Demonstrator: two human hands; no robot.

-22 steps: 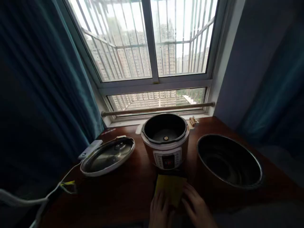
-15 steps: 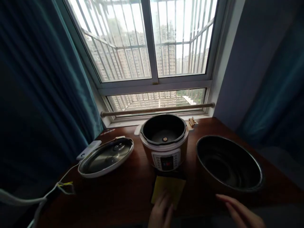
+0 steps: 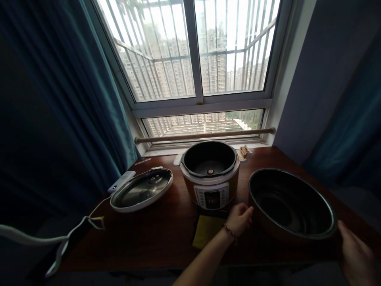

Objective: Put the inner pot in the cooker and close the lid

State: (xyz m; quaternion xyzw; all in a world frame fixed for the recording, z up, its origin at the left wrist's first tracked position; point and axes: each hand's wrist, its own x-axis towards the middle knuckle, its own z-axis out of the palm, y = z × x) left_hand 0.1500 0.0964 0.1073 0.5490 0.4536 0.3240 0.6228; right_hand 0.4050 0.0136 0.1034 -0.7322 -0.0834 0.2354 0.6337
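A large dark metal bowl (image 3: pixel 324 206) stands on the right of the brown wooden table (image 3: pixel 154 238). My left hand (image 3: pixel 239 218) rests against the bowl's left wall with its fingers loosely curled. At the bowl's right rim my right hand (image 3: pixel 354 254) reaches in from the lower right corner, fingertips at the edge. I cannot see a firm grip from either hand. A yellow cloth (image 3: pixel 205 234) lies flat on the table under my left forearm. Just behind it stands an electric pressure cooker (image 3: pixel 210 186), lid off, control panel facing me.
The cooker's lid (image 3: pixel 141 190) lies upside down on the left, with a white remote-like device (image 3: pixel 120 181) behind it. A white power cord (image 3: pixel 44 238) hangs off the table's left edge. A window with a wooden rod (image 3: pixel 205 136) and teal curtains (image 3: pixel 59 119) closes the far side.
My left hand left the yellow cloth and went right to the bowl's left wall. My right hand swung out to the bowl's right rim. The cloth stayed on the table.
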